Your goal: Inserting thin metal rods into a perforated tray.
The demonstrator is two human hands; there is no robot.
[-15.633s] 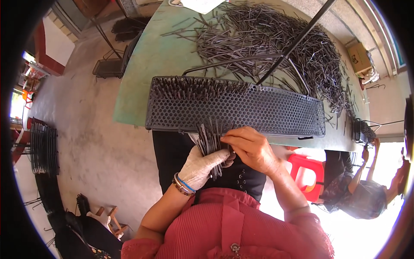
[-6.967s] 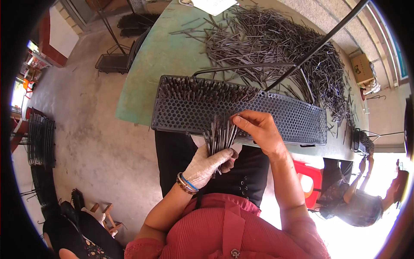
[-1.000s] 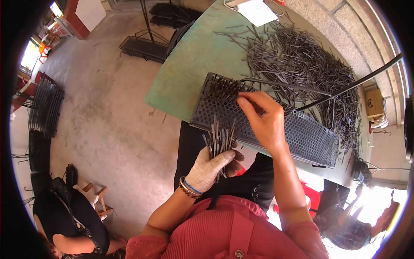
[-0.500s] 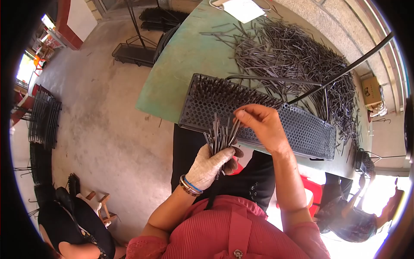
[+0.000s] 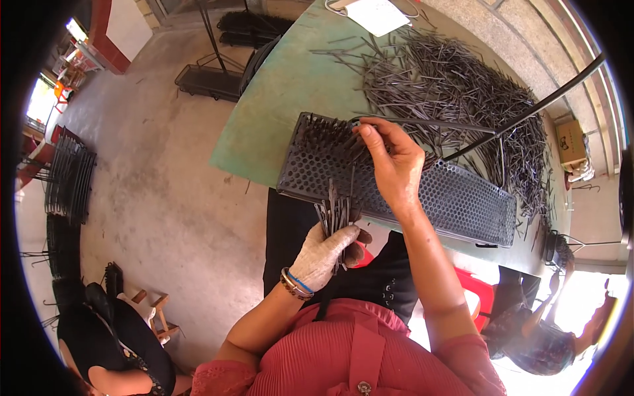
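Observation:
My left hand point(image 5: 323, 256), in a pale work glove, is closed round an upright bundle of thin dark strips point(image 5: 335, 212) just below the tray's near edge. My bare right hand point(image 5: 397, 168) is over a long black perforated tray point(image 5: 462, 195), thumb and fingers pinched together. A thin dark strip point(image 5: 352, 177) hangs down from the pinch; its upper end is hidden by the fingers. Along the far left part of the tray, many similar strips point(image 5: 320, 132) stand upright in its holes. The right part of the tray shows bare round holes.
Loose strips form a large pile point(image 5: 456, 86) on the green table point(image 5: 264, 135). A dark metal rod point(image 5: 541, 105) slants up from the tray's far side. White paper point(image 5: 376, 16) lies at the back. One person point(image 5: 99, 343) is at lower left, another point(image 5: 528, 336) at lower right.
My right hand has moved up and slightly left, from the bundle's top to the standing strips on the tray. My left hand stays in place, holding the bundle.

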